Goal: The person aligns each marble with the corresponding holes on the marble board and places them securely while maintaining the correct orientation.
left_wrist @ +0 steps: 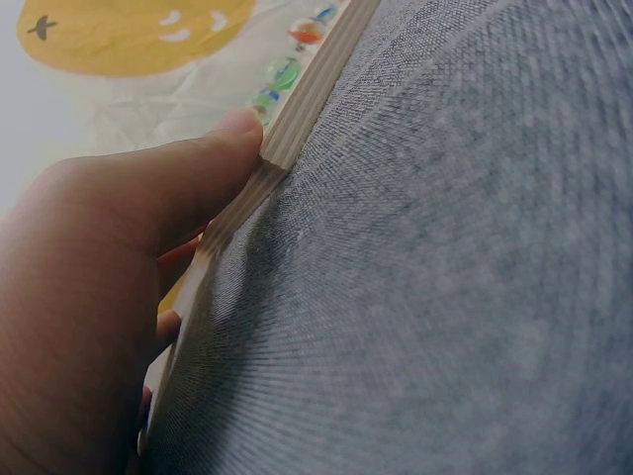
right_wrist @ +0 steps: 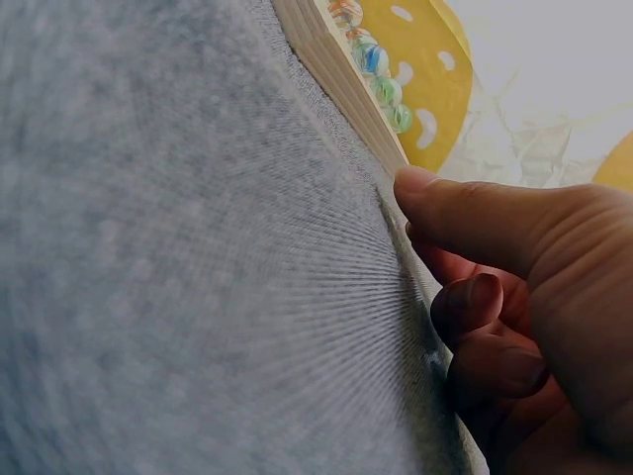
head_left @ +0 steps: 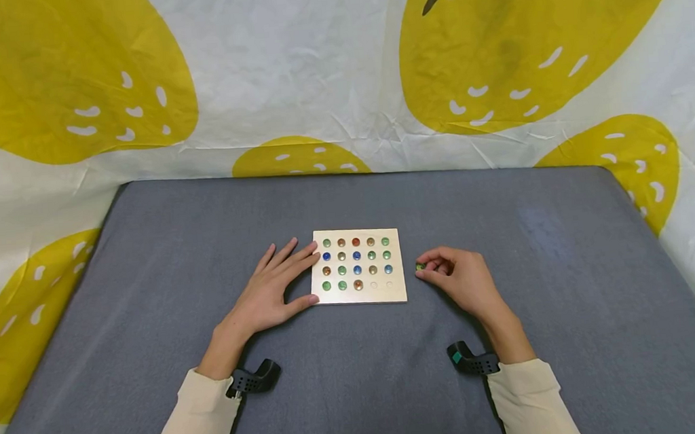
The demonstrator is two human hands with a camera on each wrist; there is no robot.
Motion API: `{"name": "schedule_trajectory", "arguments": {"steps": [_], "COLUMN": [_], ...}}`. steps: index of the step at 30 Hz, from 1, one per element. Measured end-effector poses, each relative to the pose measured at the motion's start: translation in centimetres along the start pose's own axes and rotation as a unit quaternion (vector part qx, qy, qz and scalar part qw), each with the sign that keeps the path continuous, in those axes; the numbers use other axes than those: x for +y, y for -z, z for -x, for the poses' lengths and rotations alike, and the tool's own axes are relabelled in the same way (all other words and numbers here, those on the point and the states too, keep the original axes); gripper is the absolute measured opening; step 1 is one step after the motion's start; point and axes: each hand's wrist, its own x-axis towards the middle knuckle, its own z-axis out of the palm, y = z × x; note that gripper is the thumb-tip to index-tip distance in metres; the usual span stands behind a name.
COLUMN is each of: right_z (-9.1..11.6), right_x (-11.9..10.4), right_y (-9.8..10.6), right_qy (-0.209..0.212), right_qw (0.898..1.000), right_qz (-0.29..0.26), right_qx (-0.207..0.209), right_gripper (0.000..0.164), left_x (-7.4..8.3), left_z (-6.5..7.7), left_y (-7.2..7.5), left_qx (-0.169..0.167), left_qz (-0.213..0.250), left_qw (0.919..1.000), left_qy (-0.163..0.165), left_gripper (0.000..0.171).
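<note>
A pale wooden board [head_left: 398,293] lies flat, with rows of glass marbles [head_left: 358,270] in green, blue, red and amber set in round hollows. Two bare hollows [head_left: 381,285] show at its near right corner. My left hand [head_left: 270,291] rests at the board's left side, fingers spread and fairly straight, fingertips and thumb at the edge. In the left wrist view the thumb [left_wrist: 213,163] presses against the layered board edge. Just right of the board, my right hand [head_left: 463,279] pinches a green marble [head_left: 420,266] between thumb and forefinger, other fingers curled. The right wrist view hides that marble.
A grey cloth [head_left: 360,379] covers the table under the board. Behind and beside it hangs a white curtain [head_left: 292,58] with large yellow fruit shapes. Dark camera bands [head_left: 256,377] sit on both wrists, below cream sleeves [head_left: 198,419].
</note>
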Motion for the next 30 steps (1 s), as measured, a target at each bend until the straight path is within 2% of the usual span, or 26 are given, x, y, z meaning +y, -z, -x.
{"name": "schedule_trajectory", "arguments": {"steps": [17,30], "right_z": [-0.1,-0.2], "right_x": [-0.6,-2.0], "right_y": [0.0,-0.7], "right_qy": [0.007,-0.002], "right_qw": [1.000,0.997], "right_qz": [-0.026,-0.083], "right_qx": [0.013,0.000], "right_gripper": [0.014,0.017], "left_x": [0.2,0.1], "left_z": [0.0,0.0], "left_y": [0.1,0.0], "left_qx": [0.002,0.002], "left_qz": [0.005,0.007], "left_qw": [1.0000,1.0000], "left_qy": [-0.001,-0.003], "left_gripper": [0.070,0.070]}}
